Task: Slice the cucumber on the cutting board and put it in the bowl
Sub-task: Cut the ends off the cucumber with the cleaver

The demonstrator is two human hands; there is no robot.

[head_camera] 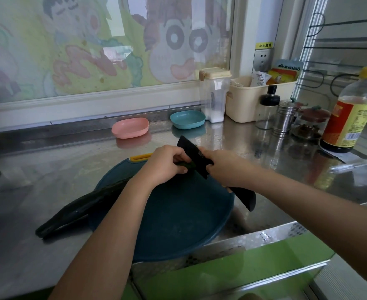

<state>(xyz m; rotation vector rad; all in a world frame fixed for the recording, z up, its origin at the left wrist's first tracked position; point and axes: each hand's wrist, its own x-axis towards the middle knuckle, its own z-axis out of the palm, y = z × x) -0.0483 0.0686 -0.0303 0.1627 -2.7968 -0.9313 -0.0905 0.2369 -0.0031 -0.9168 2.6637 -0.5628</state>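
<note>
A long dark green cucumber [87, 204] lies across the round blue cutting board [178, 217], its left end hanging over the steel counter. My left hand [165, 164] curls over the cucumber's right end and holds it down. My right hand [223, 167] grips a black knife [191, 152]; the blade stands against the cucumber tip right beside my left fingers. The knife's black handle end [246, 198] sticks out below my right hand. A pink bowl [130, 127] and a teal bowl [187, 119] sit at the back of the counter.
At the back right stand a clear canister [214, 96], a cream basket [256, 98], an oil bottle [267, 107], a metal shaker [285, 119], a glass jar [310, 124] and a large sauce bottle [351, 113]. The counter's front edge [265, 234] runs just below the board.
</note>
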